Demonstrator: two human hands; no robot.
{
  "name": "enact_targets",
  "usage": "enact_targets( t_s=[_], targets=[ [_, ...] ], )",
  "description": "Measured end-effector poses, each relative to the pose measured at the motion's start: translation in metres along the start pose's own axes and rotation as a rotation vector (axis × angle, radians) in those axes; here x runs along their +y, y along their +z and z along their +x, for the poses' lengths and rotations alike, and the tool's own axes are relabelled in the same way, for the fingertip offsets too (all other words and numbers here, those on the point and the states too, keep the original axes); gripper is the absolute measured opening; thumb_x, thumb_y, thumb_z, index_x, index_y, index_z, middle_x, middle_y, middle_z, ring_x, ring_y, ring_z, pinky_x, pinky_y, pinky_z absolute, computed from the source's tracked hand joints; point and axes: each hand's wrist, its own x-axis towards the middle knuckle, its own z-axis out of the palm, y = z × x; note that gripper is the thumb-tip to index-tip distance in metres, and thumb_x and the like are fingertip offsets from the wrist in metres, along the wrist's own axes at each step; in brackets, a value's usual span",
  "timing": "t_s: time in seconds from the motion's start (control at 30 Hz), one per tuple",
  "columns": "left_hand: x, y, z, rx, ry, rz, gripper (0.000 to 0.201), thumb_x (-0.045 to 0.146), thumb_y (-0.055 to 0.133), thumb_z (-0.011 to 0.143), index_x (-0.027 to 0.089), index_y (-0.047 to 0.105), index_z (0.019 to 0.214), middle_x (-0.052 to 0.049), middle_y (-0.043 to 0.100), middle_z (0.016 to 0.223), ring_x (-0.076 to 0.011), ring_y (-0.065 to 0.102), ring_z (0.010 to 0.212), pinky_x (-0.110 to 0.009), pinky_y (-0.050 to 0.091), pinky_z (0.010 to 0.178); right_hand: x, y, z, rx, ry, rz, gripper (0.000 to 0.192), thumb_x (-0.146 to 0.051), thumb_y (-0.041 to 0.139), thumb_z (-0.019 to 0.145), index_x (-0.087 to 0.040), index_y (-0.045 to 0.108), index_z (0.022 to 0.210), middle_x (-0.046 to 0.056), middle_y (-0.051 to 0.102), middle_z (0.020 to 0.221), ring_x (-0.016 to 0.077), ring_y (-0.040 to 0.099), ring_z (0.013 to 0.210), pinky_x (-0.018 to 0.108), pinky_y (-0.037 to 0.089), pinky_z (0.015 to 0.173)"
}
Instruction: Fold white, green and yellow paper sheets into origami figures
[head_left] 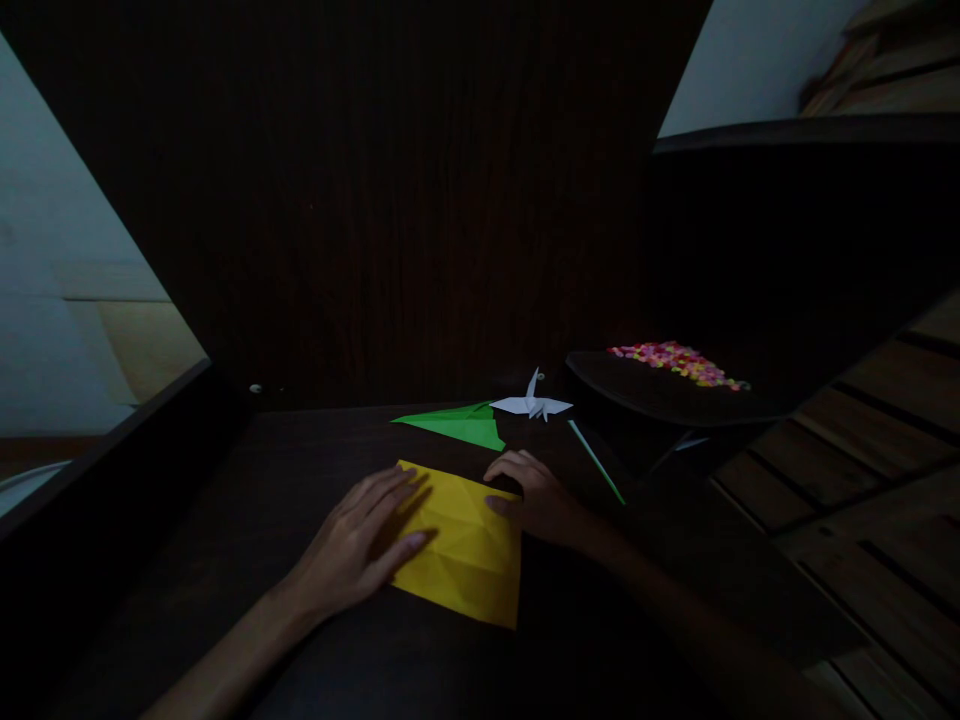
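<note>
A yellow sheet of paper (pixel 465 550), marked with several crossing creases, lies on the dark tabletop in front of me. Flat on its left side rests my left hand (pixel 360 545), fingers stretched and thumb apart, tips on the paper. At the far right corner is my right hand (pixel 536 500); its thumb lies over the sheet while the bent fingers reach past the far edge, with a gap between them. Just beyond the sheet are a folded green paper plane (pixel 457 424) and a white origami crane (pixel 532 405).
A thin green and white stick (pixel 596 462) lies right of the crane. Many small pink, red and yellow pieces (pixel 679 362) are heaped on a rounded dark shelf (pixel 637 395). A dark upright panel (pixel 420 220) stands behind, a raised ledge (pixel 112 460) on the left.
</note>
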Motion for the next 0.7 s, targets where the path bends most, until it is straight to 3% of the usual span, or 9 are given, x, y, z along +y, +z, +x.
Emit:
enact_targets(
  t_s=[0.1, 0.17, 0.23, 0.37, 0.47, 0.57, 0.7],
  targets=[
    [0.012, -0.002, -0.004, -0.213, 0.186, -0.03, 0.079, 0.056, 0.061, 0.079, 0.025, 0.031, 0.145, -0.011, 0.041, 0.147, -0.0322, 0.039, 0.134, -0.051, 0.039, 0.106, -0.003, 0.006, 0.01, -0.02, -0.015, 0.017, 0.016, -0.017, 0.063, 0.078, -0.02, 0.061, 0.094, 0.004, 0.064, 0.098, 0.0216, 0.056, 0.098, 0.037, 0.043, 0.089],
    [0.014, 0.001, -0.006, -0.267, 0.227, -0.011, 0.089, 0.061, 0.061, 0.077, 0.024, 0.024, 0.148, -0.013, 0.036, 0.15, -0.0333, 0.034, 0.136, -0.052, 0.038, 0.106, -0.002, 0.012, 0.013, -0.026, -0.024, 0.046, 0.014, -0.018, 0.062, 0.08, -0.021, 0.062, 0.093, 0.004, 0.065, 0.097, 0.0212, 0.057, 0.098, 0.037, 0.043, 0.09],
    [0.012, 0.005, -0.007, -0.259, 0.269, 0.041, 0.086, 0.06, 0.058, 0.08, 0.021, 0.023, 0.148, -0.015, 0.039, 0.147, -0.0333, 0.038, 0.134, -0.051, 0.041, 0.104, 0.002, 0.018, 0.013, -0.012, -0.034, 0.086, 0.014, -0.018, 0.062, 0.08, -0.021, 0.062, 0.093, 0.004, 0.066, 0.097, 0.0205, 0.058, 0.097, 0.036, 0.043, 0.09],
    [0.008, 0.01, -0.009, -0.168, 0.398, 0.183, 0.064, 0.05, 0.05, 0.09, 0.016, 0.036, 0.142, -0.017, 0.058, 0.131, -0.0292, 0.06, 0.115, -0.041, 0.054, 0.091, 0.012, 0.024, 0.009, 0.014, -0.05, 0.166, 0.011, -0.015, 0.06, 0.079, -0.021, 0.064, 0.088, 0.004, 0.067, 0.098, 0.0196, 0.06, 0.094, 0.034, 0.044, 0.086],
    [0.009, 0.01, -0.01, -0.074, 0.473, 0.266, 0.053, 0.041, 0.048, 0.094, 0.014, 0.04, 0.139, -0.016, 0.068, 0.116, -0.0271, 0.067, 0.103, -0.036, 0.059, 0.081, 0.017, 0.023, 0.007, 0.011, -0.028, 0.234, 0.009, -0.019, 0.059, 0.081, -0.021, 0.065, 0.087, 0.005, 0.068, 0.098, 0.0181, 0.062, 0.085, 0.03, 0.047, 0.072],
    [0.01, 0.009, -0.012, -0.044, 0.517, 0.315, 0.048, 0.027, 0.047, 0.095, 0.011, 0.039, 0.139, -0.015, 0.071, 0.111, -0.0252, 0.07, 0.095, -0.033, 0.06, 0.076, 0.02, 0.022, 0.006, 0.031, 0.004, 0.301, 0.009, -0.023, 0.058, 0.083, -0.019, 0.066, 0.083, 0.006, 0.068, 0.097, 0.0159, 0.062, 0.077, 0.026, 0.045, 0.063],
    [0.008, 0.009, -0.014, -0.124, 0.505, 0.317, 0.052, 0.024, 0.041, 0.095, 0.012, 0.03, 0.144, -0.017, 0.065, 0.121, -0.0258, 0.067, 0.102, -0.035, 0.059, 0.08, 0.021, 0.023, 0.004, 0.029, 0.028, 0.335, 0.013, -0.025, 0.056, 0.085, -0.019, 0.066, 0.08, 0.006, 0.069, 0.092, 0.0162, 0.062, 0.076, 0.026, 0.044, 0.063]
  ],
)
